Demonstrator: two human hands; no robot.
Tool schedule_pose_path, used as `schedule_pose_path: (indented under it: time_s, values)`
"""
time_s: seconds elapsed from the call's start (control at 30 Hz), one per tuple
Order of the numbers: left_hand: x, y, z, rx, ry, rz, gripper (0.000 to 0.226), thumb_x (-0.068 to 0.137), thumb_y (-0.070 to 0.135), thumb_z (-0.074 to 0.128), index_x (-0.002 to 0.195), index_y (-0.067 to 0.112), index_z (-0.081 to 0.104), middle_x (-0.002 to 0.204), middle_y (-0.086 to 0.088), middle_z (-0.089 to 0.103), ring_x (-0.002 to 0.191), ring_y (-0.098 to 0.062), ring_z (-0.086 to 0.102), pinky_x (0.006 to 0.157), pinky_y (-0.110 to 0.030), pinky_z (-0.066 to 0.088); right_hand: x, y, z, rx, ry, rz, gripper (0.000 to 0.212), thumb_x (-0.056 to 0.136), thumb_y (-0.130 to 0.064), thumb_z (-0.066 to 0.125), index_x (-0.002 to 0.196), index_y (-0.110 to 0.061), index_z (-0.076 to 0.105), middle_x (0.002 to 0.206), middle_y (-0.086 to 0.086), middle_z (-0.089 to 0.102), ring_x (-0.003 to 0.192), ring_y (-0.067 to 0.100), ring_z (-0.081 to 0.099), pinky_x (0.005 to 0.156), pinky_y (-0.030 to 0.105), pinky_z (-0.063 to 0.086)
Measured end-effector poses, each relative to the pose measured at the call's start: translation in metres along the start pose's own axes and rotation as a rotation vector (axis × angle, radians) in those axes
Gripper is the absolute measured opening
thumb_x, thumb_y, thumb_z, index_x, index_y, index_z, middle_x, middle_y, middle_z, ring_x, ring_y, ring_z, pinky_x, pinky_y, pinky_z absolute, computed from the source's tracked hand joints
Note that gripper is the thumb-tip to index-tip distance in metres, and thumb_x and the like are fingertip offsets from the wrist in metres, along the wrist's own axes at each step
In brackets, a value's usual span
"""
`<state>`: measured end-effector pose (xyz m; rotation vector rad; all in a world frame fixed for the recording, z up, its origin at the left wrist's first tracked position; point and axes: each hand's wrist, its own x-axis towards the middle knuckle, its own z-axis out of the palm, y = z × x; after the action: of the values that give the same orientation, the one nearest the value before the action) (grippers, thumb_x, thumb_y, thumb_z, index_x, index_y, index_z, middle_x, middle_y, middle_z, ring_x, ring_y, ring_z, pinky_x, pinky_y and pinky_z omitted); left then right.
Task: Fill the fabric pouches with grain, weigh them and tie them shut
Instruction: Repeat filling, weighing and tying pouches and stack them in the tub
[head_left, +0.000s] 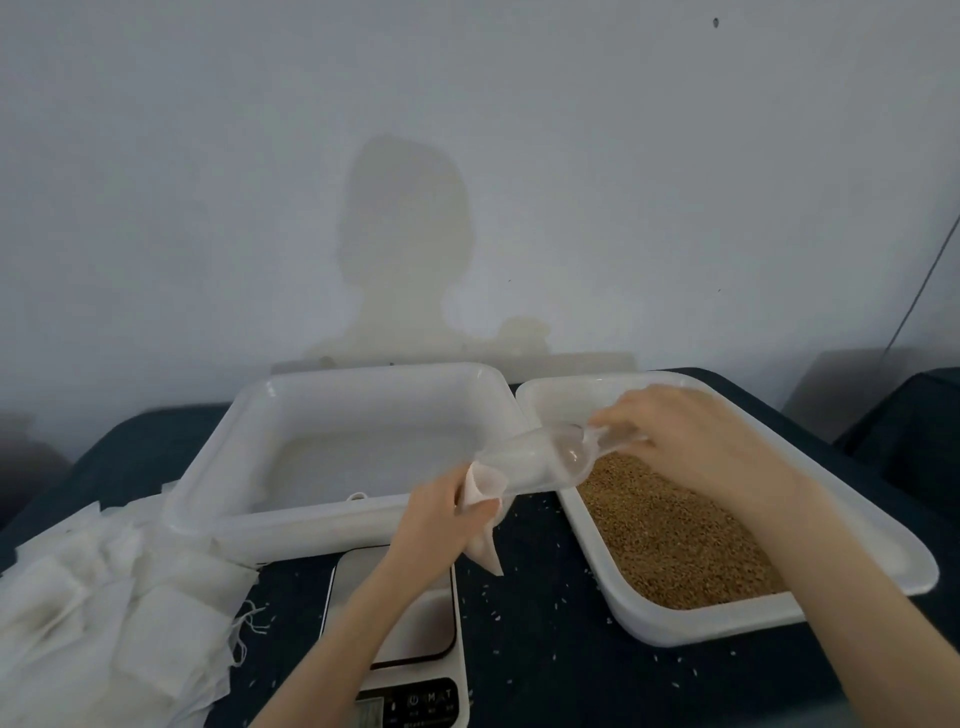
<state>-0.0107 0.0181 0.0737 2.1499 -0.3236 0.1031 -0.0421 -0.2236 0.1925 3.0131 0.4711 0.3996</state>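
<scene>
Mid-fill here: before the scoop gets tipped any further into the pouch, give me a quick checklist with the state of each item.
1. Pouch held: left hand grips it near its mouth. Ok.
2. Scoop held: right hand pinches its handle. Ok.
3. Scoop lip at the pouch mouth: they meet. Ok.
4. Grain in the scoop: it looks clear, blurred. Cannot tell.
5. Spill zone: the pouch hangs over the dark table, between the trays, where loose grains already lie. Not ok.
6. Scale free: the left forearm crosses above its platform, nothing seen on it. Ok.
</scene>
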Motion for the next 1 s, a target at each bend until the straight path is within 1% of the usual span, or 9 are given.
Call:
schedule_pose_path:
  time_s: [0.1, 0.2, 0.33, 0.47, 0.53, 0.63, 0.77, 0.9, 1.0]
  values:
    - [-0.001, 0.001, -0.003, -0.012, 0.002, 0.017, 0.013, 0.090, 0.030, 0.059, 0.078, 0.024, 0.058, 0.064, 0.011, 0.057, 0.063, -0.008, 0.053, 0.063, -0.025, 0.043, -0.009, 0.015, 0.019, 0.203, -0.118, 0.082, 0.033, 0.088, -0.040, 0.062, 0.121, -0.044, 0.060, 0.115, -0.022, 0.064, 0.099, -0.004, 0.056, 0.081, 0.017, 0.043]
    - [-0.002, 0.001, -0.003, 0.006, -0.013, 0.025, 0.023, 0.091, 0.029, 0.057, 0.069, 0.028, 0.051, 0.060, 0.008, 0.051, 0.058, -0.008, 0.046, 0.060, -0.024, 0.037, -0.020, 0.032, 0.031, 0.283, -0.156, 0.161, 0.033, 0.086, -0.030, 0.068, 0.114, -0.046, 0.061, 0.112, -0.022, 0.065, 0.099, -0.004, 0.057, 0.092, 0.027, 0.049]
    - [-0.001, 0.000, -0.003, 0.056, -0.038, 0.081, 0.022, 0.090, 0.028, 0.057, 0.070, 0.024, 0.050, 0.062, 0.008, 0.049, 0.058, -0.007, 0.042, 0.055, -0.018, 0.032, -0.037, 0.065, 0.037, 0.258, -0.192, 0.313, 0.033, 0.085, -0.031, 0.070, 0.109, -0.050, 0.061, 0.110, -0.023, 0.065, 0.098, -0.001, 0.057, 0.093, 0.032, 0.050]
    - [0.001, 0.006, 0.007, 0.090, -0.047, 0.110, 0.022, 0.087, 0.033, 0.062, 0.070, 0.035, 0.048, 0.064, 0.014, 0.052, 0.058, 0.002, 0.048, 0.056, -0.010, 0.037, -0.050, 0.092, 0.051, 0.213, -0.270, 0.432, 0.033, 0.088, -0.034, 0.067, 0.119, -0.043, 0.060, 0.115, -0.019, 0.065, 0.095, -0.001, 0.054, 0.081, 0.020, 0.043]
    - [0.001, 0.007, 0.012, 0.103, -0.075, 0.120, 0.016, 0.087, 0.034, 0.062, 0.076, 0.037, 0.051, 0.071, 0.013, 0.057, 0.063, 0.002, 0.051, 0.059, -0.009, 0.039, -0.053, 0.098, 0.061, 0.190, -0.340, 0.475, 0.035, 0.088, -0.030, 0.067, 0.121, -0.041, 0.059, 0.117, -0.017, 0.063, 0.098, 0.002, 0.055, 0.084, 0.022, 0.045]
    - [-0.001, 0.005, 0.018, 0.104, -0.108, 0.143, 0.008, 0.087, 0.034, 0.063, 0.086, 0.036, 0.055, 0.078, 0.014, 0.060, 0.071, 0.001, 0.056, 0.062, -0.007, 0.042, -0.056, 0.103, 0.073, 0.200, -0.427, 0.494, 0.029, 0.087, -0.025, 0.067, 0.111, -0.041, 0.064, 0.110, -0.014, 0.065, 0.098, 0.006, 0.059, 0.088, 0.027, 0.049]
    - [-0.002, -0.003, 0.013, 0.156, -0.063, 0.163, 0.020, 0.086, 0.030, 0.064, 0.080, 0.043, 0.050, 0.073, 0.019, 0.056, 0.071, 0.002, 0.054, 0.062, -0.007, 0.038, -0.053, 0.097, 0.087, 0.209, -0.528, 0.434, 0.014, 0.086, -0.023, 0.062, 0.089, -0.034, 0.070, 0.092, -0.008, 0.070, 0.087, 0.009, 0.064, 0.083, 0.028, 0.054]
    - [-0.013, -0.032, -0.004, 0.324, 0.006, 0.089, 0.030, 0.088, 0.016, 0.062, 0.079, 0.040, 0.048, 0.071, 0.019, 0.051, 0.071, 0.001, 0.053, 0.066, -0.004, 0.038, -0.048, 0.092, 0.098, 0.177, -0.544, 0.380, 0.009, 0.084, -0.032, 0.065, 0.092, -0.037, 0.068, 0.096, -0.014, 0.068, 0.088, 0.004, 0.062, 0.084, 0.028, 0.054]
    - [-0.018, -0.055, -0.016, 0.384, -0.018, -0.013, 0.034, 0.092, 0.019, 0.058, 0.075, 0.043, 0.041, 0.077, 0.023, 0.051, 0.078, 0.003, 0.056, 0.076, -0.004, 0.042, -0.041, 0.081, 0.101, 0.132, -0.388, 0.383, 0.021, 0.087, -0.039, 0.064, 0.109, -0.040, 0.064, 0.112, -0.016, 0.065, 0.098, 0.004, 0.061, 0.089, 0.030, 0.053]
